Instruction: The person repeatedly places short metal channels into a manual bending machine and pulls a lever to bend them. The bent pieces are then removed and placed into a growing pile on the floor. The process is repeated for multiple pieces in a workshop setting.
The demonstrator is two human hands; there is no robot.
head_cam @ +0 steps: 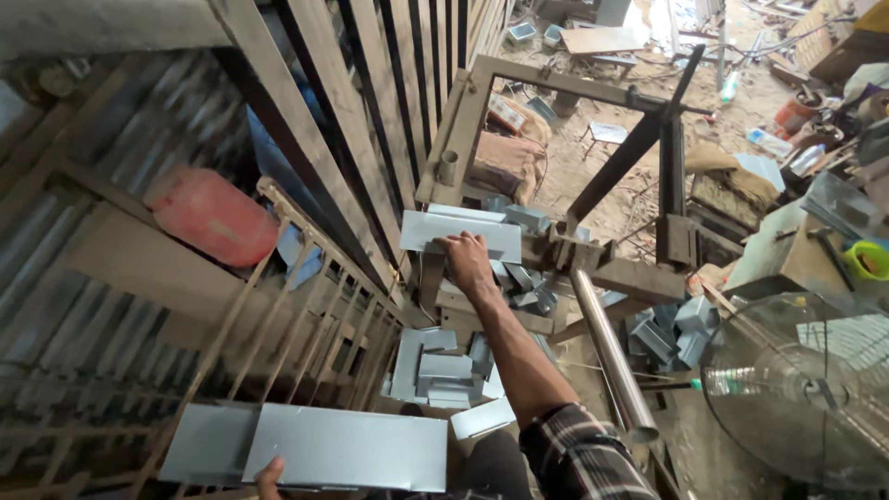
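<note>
Right hand point(466, 259): fingers point(451, 243) spread flat, pressing folded grey sheet piece point(460, 232) onto bending jig point(593, 264), not gripped. Left hand point(269, 477): only fingertips visible at frame bottom, pinching near edge of large flat metal sheet point(347, 447).

Risks, judged: bare fingers beside raw sheet edges, likely cuts; one-edge hold lets large sheet tilt, slide. Just right of pressing fingers, steel lever bar point(611, 356) poses pinch hazard. Below: loose cut pieces point(435, 366) piled, may snag.

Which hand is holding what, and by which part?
Left hand grips the large grey metal sheet by its near bottom edge. Right hand lies on the smaller metal sheet on the bending rig, at its near edge; a closed grip cannot be told.
</note>
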